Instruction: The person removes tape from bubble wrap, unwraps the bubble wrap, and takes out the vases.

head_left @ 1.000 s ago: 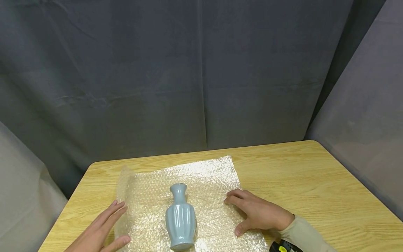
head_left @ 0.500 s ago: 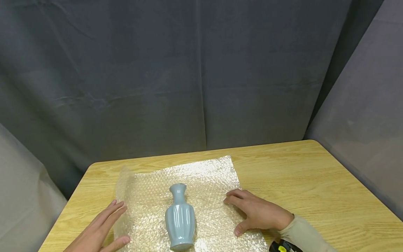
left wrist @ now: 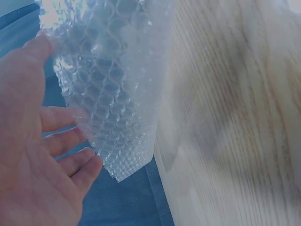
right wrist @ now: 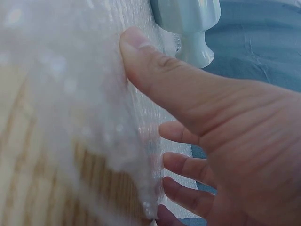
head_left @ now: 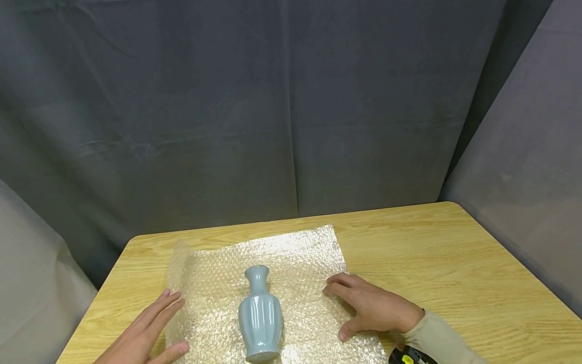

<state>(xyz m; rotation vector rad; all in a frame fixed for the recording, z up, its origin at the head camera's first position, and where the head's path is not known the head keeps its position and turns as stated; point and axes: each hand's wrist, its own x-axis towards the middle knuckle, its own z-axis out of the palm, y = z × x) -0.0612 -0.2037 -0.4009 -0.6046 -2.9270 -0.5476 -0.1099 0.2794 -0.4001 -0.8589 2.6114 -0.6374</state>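
Observation:
A pale blue vase [head_left: 260, 321] lies on its side on a sheet of bubble wrap [head_left: 300, 258], its neck toward the far edge of the table. At the sheet's left edge is my left hand [head_left: 144, 331], fingers extended and thumb spread. In the left wrist view, the fingertips touch the raised margin of the bubble wrap [left wrist: 106, 84]. On the other side, my right hand [head_left: 375, 306] rests on the sheet's right edge with its fingers spread and slightly bent. The right wrist view shows the thumb [right wrist: 155, 70] on the bubble wrap, near the vase [right wrist: 190, 28].
The sheet lies on a light wooden table [head_left: 436, 258] with rounded far corners. Behind it hangs a dark grey curtain [head_left: 227, 111]. Paler cloth panels stand at the right [head_left: 523, 177] and left [head_left: 36, 273]. A black device [head_left: 411, 355] sits at my right wrist.

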